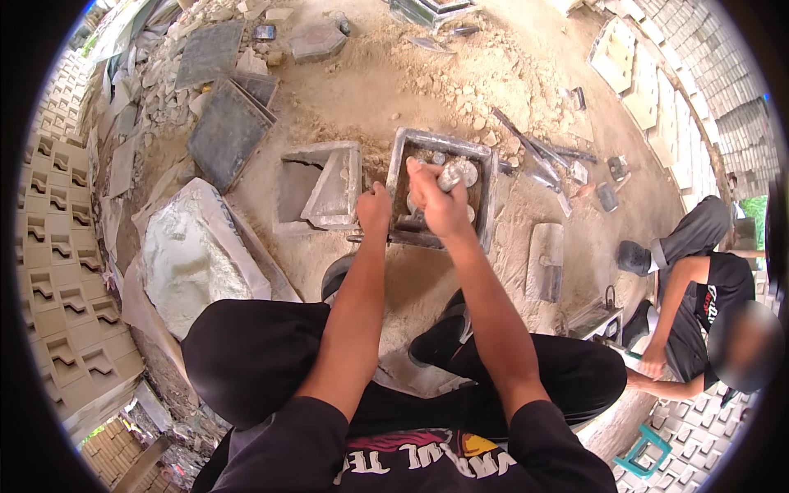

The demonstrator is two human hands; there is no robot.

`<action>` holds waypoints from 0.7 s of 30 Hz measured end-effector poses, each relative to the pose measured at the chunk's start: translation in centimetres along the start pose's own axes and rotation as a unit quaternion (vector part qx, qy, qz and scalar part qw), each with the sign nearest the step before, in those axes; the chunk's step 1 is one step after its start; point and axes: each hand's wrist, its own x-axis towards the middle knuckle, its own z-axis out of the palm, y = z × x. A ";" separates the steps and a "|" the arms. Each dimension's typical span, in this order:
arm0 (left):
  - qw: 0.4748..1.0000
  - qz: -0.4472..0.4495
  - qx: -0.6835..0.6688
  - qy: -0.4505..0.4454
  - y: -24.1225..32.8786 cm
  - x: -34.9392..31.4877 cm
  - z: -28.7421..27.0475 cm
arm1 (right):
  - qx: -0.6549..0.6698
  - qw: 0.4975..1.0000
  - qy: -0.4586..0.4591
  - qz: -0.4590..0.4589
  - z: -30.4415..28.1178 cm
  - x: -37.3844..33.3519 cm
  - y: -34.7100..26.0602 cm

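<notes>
A rectangular grey casting frame (490,193) lies on the sandy ground in front of me, with pale round pieces (465,169) inside it. My right hand (437,197) is over the frame, its fingers closed round a short, pale grey, blunt-ended tool (449,176) whose exact kind I cannot make out. Closed in a fist, my left hand (375,205) rests at the frame's left wall; whatever it grips is hidden by the fingers. Left of that fist lies a second frame or slab (335,220), grey and cracked, with a triangular piece in it.
An open sack of white powder (191,259) stands at my left. Dark flat plates (228,135) lean beyond it. Metal bars (534,156) and a grey block (544,263) lie to the right. Another person (690,304) sits at the far right, near a green stool (643,452).
</notes>
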 end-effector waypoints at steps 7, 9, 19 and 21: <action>1.000 -0.006 0.005 -0.008 1.4 -0.9 0.0 | -0.047 0.998 -0.001 -0.048 0.1 -1.6 0.7; 0.998 -0.023 0.034 0.038 1.4 -0.4 0.0 | 0.021 0.999 0.029 0.010 0.1 0.1 0.0; 1.000 -0.012 0.012 0.009 2.1 -1.4 0.3 | 0.022 0.999 0.033 -0.004 -1.1 0.1 1.1; 1.000 -0.014 0.016 0.011 2.5 -1.1 -0.4 | 0.022 0.999 0.040 -0.018 -0.4 0.2 -0.3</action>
